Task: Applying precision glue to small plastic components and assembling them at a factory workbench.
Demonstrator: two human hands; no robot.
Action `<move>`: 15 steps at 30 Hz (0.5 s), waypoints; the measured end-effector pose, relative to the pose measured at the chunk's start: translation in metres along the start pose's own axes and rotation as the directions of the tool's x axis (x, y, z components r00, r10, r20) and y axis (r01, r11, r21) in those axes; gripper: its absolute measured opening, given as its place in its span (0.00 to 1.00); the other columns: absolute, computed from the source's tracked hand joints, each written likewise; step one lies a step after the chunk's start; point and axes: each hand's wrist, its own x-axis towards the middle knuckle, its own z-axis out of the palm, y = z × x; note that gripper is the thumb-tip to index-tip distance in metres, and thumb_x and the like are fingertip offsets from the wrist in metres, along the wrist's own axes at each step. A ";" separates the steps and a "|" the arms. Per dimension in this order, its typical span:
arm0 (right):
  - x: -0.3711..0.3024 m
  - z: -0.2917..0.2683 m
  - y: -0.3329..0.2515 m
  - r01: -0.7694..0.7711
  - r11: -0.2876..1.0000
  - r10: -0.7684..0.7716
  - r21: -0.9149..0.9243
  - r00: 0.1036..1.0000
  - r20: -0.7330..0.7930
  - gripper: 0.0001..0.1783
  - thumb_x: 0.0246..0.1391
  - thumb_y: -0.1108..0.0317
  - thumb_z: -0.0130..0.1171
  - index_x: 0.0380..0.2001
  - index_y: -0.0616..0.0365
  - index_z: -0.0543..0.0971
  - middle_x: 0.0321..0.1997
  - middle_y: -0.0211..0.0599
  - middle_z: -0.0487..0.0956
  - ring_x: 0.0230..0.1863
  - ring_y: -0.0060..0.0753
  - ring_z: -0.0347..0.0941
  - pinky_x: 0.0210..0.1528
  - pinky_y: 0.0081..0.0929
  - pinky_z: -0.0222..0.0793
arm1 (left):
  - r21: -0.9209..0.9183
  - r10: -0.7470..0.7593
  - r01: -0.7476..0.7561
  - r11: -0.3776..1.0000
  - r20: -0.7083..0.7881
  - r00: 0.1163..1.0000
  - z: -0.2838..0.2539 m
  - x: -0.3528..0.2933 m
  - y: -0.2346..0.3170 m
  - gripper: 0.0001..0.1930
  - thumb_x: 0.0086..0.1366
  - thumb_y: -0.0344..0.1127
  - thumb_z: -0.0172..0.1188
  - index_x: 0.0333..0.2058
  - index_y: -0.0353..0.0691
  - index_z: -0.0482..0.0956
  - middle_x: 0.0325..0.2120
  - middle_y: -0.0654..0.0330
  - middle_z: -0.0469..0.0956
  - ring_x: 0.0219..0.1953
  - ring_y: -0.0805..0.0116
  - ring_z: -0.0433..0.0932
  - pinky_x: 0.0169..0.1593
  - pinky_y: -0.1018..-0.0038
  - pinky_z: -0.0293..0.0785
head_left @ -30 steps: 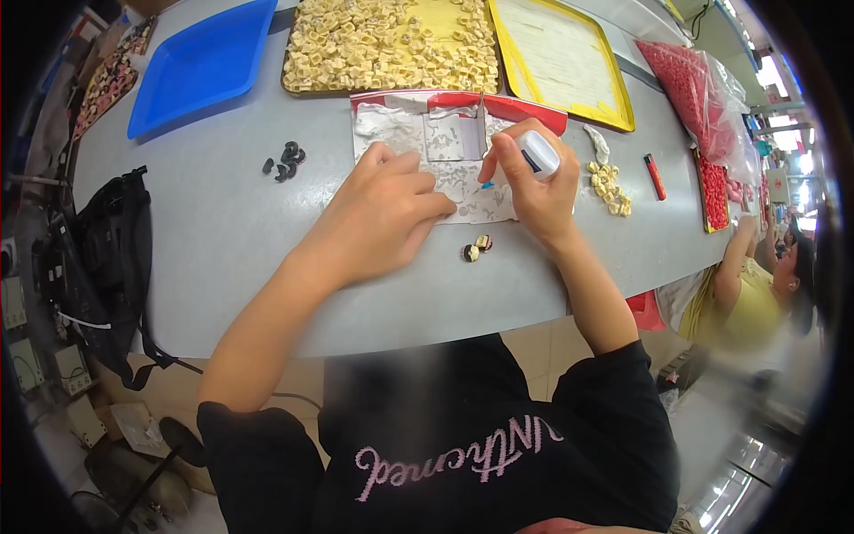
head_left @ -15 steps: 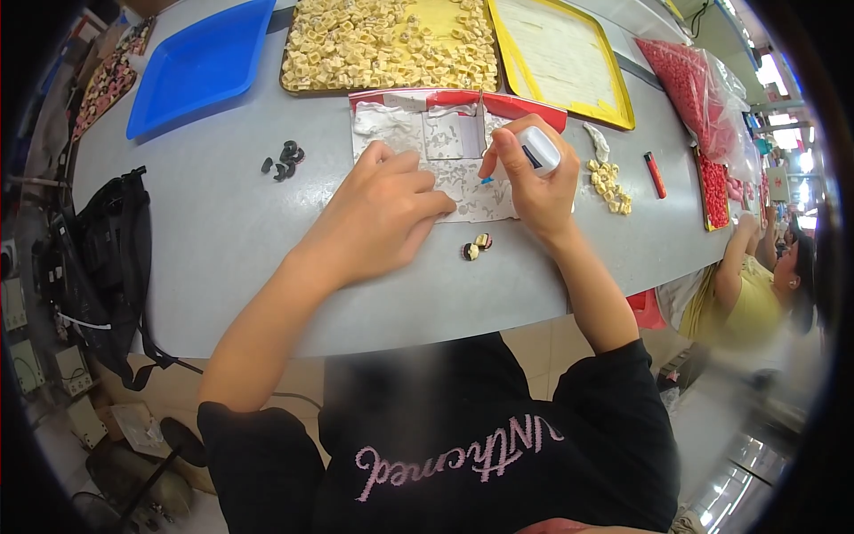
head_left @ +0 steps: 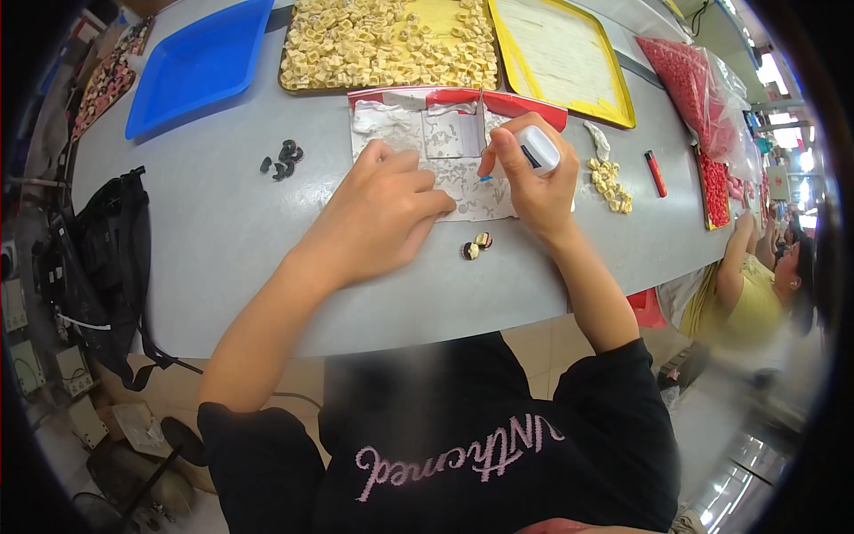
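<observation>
My right hand (head_left: 544,191) is closed around a small white squeeze bottle (head_left: 540,151), tilted so that its blue tip points down and left over a stained cardboard sheet (head_left: 458,182). My left hand (head_left: 382,209) rests on the sheet's left side with fingers curled. Whatever its fingertips pinch, if anything, is hidden. Closer to me, two small black-and-cream pieces (head_left: 476,246) lie on the grey table. Right of my right hand sits a small heap of pale yellow pieces (head_left: 609,187). Several black curved pieces (head_left: 285,160) lie left of my left hand.
Beyond the cardboard stand a tray of yellow pieces (head_left: 382,44), a yellow-rimmed tray (head_left: 569,58) and a blue tray (head_left: 200,71). A crumpled tissue (head_left: 598,141) and a red pen-like stick (head_left: 655,173) lie right. A black bag (head_left: 102,258) hangs at the left edge; a person (head_left: 756,285) sits right.
</observation>
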 end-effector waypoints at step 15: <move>0.002 -0.004 0.002 0.000 1.000 0.000 0.006 0.999 -0.033 0.09 0.55 0.69 0.61 0.23 0.59 0.74 0.15 0.27 0.76 0.17 0.15 0.69 0.21 0.17 0.61 | 0.003 0.001 -0.001 1.000 0.005 1.000 0.000 0.000 0.000 0.09 0.50 0.26 0.61 0.32 0.44 0.81 0.22 0.66 0.72 0.32 0.66 0.68 0.43 0.70 0.60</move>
